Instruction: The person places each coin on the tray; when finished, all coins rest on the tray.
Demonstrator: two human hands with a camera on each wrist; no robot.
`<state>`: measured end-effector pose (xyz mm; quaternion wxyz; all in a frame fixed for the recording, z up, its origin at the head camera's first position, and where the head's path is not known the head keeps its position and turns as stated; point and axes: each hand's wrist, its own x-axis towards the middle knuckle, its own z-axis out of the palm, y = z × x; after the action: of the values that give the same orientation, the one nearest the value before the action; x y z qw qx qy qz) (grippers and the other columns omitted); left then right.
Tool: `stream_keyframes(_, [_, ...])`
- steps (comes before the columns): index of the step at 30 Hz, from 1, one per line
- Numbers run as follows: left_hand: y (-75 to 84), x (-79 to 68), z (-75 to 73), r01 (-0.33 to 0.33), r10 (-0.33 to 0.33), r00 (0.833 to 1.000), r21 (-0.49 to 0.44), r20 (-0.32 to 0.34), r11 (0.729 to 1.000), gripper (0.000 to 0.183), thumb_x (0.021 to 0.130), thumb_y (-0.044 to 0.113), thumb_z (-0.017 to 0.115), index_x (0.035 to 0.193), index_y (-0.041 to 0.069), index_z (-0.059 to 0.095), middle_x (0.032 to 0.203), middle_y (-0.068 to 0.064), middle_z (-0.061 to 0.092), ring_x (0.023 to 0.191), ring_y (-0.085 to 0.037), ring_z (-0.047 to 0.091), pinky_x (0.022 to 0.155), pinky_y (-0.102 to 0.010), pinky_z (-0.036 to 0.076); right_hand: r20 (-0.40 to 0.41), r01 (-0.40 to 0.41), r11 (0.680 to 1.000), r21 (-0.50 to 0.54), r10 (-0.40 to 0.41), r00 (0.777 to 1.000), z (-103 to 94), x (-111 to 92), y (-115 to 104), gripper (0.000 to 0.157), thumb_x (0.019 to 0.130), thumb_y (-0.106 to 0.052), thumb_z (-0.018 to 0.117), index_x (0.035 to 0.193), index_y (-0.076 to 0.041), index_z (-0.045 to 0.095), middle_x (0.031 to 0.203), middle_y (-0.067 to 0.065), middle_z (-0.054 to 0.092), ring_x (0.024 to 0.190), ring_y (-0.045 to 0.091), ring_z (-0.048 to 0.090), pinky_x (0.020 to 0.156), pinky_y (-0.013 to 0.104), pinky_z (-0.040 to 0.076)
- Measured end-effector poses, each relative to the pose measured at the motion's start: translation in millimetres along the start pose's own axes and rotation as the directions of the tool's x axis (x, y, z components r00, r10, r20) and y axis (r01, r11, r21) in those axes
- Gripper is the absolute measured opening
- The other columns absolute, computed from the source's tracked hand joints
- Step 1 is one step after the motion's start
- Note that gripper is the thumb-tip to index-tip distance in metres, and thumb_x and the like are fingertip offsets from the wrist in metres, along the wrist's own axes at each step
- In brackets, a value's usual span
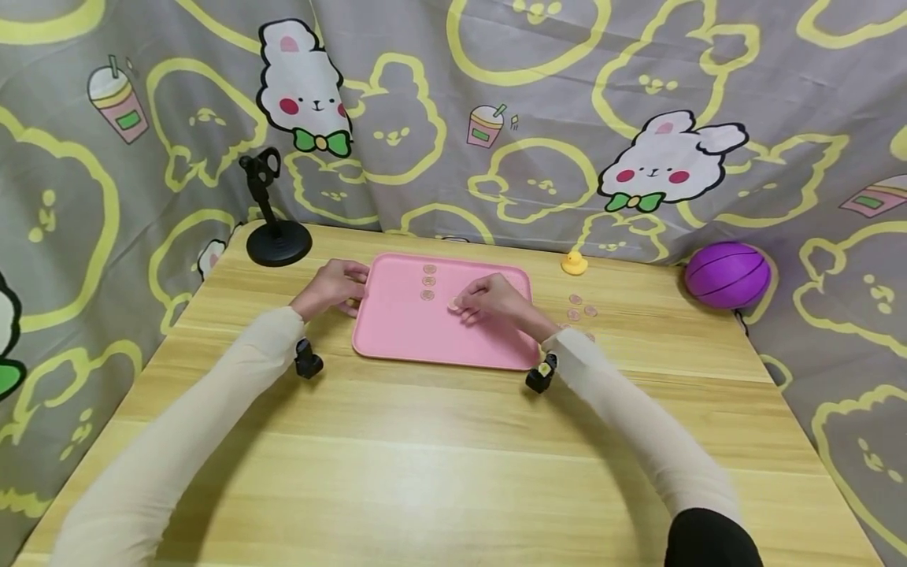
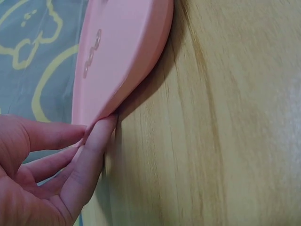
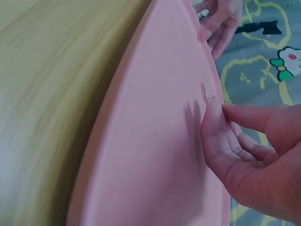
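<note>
Coins (image 1: 428,280), on a pink tray (image 1: 397,331) and a wooden table (image 1: 425,465). From the left, as I stand: black stand (image 1: 279,243), near the table's back corner. Left hand (image 1: 331,288), thumb and fingers clamped on the tray's left rim. Three coins, in a column on the tray. Right hand (image 1: 494,296), over the tray, fingertips pinched together on one coin (image 1: 453,306). Loose coins (image 1: 575,299), beside the tray, some partly behind the sleeve (image 1: 623,402). Yellow duck (image 1: 574,263), just behind them. Purple ball (image 1: 727,275), far right.
</note>
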<state>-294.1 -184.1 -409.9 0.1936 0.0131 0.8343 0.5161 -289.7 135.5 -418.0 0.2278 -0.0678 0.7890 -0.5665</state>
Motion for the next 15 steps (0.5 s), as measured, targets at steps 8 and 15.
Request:
stream_keyframes(8, [-1.6,-2.2,1.9,-0.002,0.002,1.0,0.032,-0.011,0.999,0.057,0.095,-0.005,0.058,0.15,-0.009,0.046,0.141,-0.028,0.052,0.084,-0.019,0.066,0.068,-0.03,0.066,0.066,-0.056,0.998,0.002,0.056,0.996,27.2,12,-7,0.019,0.101,-0.001,0.066,0.111,0.014,0.071,0.093,0.025,0.077,0.064,0.02,0.075,0.07,0.038,0.067])
stream_keyframes(15, [1.4,-0.1,3.7,-0.019,0.02,1.0,0.051,-0.015,0.998,0.055,0.095,-0.006,0.057,0.15,-0.009,0.047,0.139,-0.027,0.052,0.085,-0.019,0.065,0.067,-0.029,0.065,0.04,-0.075,0.997,0.036,0.073,0.996,39.0,20,-13,0.016,0.099,0.002,0.068,0.107,0.015,0.072,0.087,0.024,0.077,0.06,0.02,0.074,0.07,0.036,0.067])
